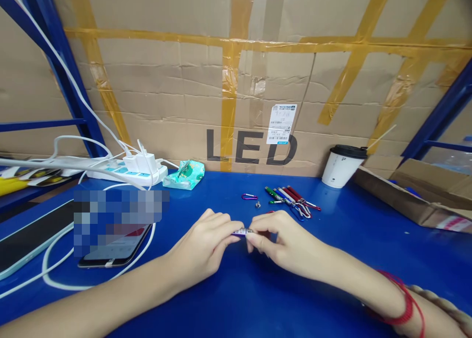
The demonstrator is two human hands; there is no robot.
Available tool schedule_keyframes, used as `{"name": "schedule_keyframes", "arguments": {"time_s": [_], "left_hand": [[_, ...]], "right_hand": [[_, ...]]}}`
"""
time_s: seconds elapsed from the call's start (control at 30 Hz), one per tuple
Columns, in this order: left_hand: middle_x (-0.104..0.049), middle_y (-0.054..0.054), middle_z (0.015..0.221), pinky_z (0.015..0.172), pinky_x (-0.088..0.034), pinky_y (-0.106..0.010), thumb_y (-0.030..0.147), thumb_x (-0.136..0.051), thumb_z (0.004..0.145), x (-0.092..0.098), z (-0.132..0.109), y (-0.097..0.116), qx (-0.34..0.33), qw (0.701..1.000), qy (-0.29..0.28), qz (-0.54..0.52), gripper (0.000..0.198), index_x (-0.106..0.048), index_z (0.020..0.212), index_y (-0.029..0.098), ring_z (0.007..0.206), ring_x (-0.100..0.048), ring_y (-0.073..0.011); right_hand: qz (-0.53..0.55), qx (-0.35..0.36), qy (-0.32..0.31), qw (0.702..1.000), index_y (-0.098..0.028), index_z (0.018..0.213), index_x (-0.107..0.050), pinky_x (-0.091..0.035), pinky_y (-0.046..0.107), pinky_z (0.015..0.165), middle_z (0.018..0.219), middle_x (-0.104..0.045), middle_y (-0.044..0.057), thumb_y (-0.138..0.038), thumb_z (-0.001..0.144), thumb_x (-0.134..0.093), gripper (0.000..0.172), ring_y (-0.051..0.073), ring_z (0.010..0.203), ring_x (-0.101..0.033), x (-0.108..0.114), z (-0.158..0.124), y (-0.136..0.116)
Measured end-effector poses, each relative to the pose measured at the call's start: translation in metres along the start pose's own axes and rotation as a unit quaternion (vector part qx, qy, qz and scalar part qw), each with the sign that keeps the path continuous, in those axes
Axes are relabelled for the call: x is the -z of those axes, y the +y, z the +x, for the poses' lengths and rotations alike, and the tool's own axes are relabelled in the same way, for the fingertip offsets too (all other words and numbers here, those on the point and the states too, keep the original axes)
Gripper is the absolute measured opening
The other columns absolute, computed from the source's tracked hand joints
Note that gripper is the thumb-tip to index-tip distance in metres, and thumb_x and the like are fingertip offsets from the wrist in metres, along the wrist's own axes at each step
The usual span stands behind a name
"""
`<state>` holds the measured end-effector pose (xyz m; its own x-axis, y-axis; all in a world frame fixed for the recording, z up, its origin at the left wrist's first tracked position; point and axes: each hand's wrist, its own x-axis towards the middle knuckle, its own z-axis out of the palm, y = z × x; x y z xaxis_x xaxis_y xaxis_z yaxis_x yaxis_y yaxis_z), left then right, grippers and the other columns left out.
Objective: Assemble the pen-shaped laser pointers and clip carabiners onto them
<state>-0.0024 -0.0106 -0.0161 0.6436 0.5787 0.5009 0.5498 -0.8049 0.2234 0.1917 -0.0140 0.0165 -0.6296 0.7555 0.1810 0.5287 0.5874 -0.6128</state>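
Note:
My left hand [206, 244] and my right hand [280, 242] meet over the blue table [228, 303], both pinched on a small purple keychain flashlight [241, 232] held between their fingertips. Most of the flashlight is hidden by my fingers. Just beyond lie a loose purple carabiner [250, 197] and a small silver cap [258, 204]. To their right rests a small heap of red, green and silver keychain flashlights [293, 199] with clips.
A white paper cup [341, 167] with a black lid stands at the back right beside an open cardboard box [413, 195]. On the left lie a phone [110, 254], a tablet [33, 239], white cables, a power strip [125, 171] and a tissue pack [185, 174]. Taped cardboard forms the back wall.

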Motion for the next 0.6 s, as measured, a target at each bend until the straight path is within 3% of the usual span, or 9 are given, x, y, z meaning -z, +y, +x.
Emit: {"name": "schedule_keyframes", "arguments": {"time_s": [0.1, 0.2, 0.37, 0.5, 0.6], "left_hand": [[-0.06, -0.003, 0.075, 0.065, -0.033, -0.027, 0.02, -0.035, 0.092, 0.001, 0.003, -0.003, 0.01, 1.0, 0.014, 0.003, 0.027, -0.061, 0.098, 0.018, 0.067, -0.051, -0.0141], [-0.061, -0.001, 0.076, 0.067, -0.036, -0.026, 0.021, -0.04, 0.09, 0.004, 0.006, -0.003, 0.05, 0.998, 0.026, -0.037, 0.024, -0.062, 0.101, 0.021, 0.068, -0.054, -0.013], [-0.063, -0.002, 0.082, 0.065, -0.044, -0.022, 0.023, -0.05, 0.086, 0.006, 0.009, -0.002, 0.095, 0.984, 0.044, -0.141, 0.02, -0.065, 0.098, 0.02, 0.073, -0.058, -0.0121], [-0.061, -0.003, 0.082, 0.066, -0.05, -0.022, 0.024, -0.056, 0.081, 0.004, 0.011, -0.002, 0.149, 0.967, 0.071, -0.195, 0.019, -0.067, 0.094, 0.017, 0.073, -0.06, -0.013], [-0.061, -0.004, 0.085, 0.068, -0.054, -0.024, 0.026, -0.057, 0.079, 0.002, 0.012, -0.003, 0.184, 0.952, 0.087, -0.228, 0.018, -0.067, 0.092, 0.017, 0.077, -0.062, -0.014]], "right_hand": [[0.171, -0.065, -0.042, 0.982, -0.014, 0.066, -0.061, -0.037, 0.021, 0.048, 0.051, -0.049, -0.002, -0.036, 0.087, -0.046, 0.034, 0.009, 0.046, -0.045, 0.0, 0.005, 0.005], [0.241, -0.056, -0.059, 0.967, -0.013, 0.07, -0.062, -0.039, 0.02, 0.049, 0.048, -0.046, -0.004, -0.043, 0.085, -0.048, 0.037, 0.007, 0.044, -0.044, 0.003, 0.009, 0.008], [0.224, -0.047, -0.038, 0.973, -0.012, 0.074, -0.063, -0.039, 0.02, 0.048, 0.048, -0.046, -0.004, -0.05, 0.083, -0.049, 0.041, 0.007, 0.044, -0.043, 0.005, 0.01, 0.011], [0.178, -0.046, 0.025, 0.983, -0.014, 0.073, -0.061, -0.04, 0.02, 0.047, 0.052, -0.049, -0.004, -0.05, 0.078, -0.056, 0.038, 0.007, 0.045, -0.046, 0.001, 0.011, 0.015], [0.151, -0.049, 0.076, 0.984, -0.014, 0.085, -0.061, -0.042, 0.02, 0.047, 0.058, -0.055, -0.002, -0.048, 0.076, -0.06, 0.035, 0.009, 0.048, -0.052, -0.001, 0.012, 0.019]]}}
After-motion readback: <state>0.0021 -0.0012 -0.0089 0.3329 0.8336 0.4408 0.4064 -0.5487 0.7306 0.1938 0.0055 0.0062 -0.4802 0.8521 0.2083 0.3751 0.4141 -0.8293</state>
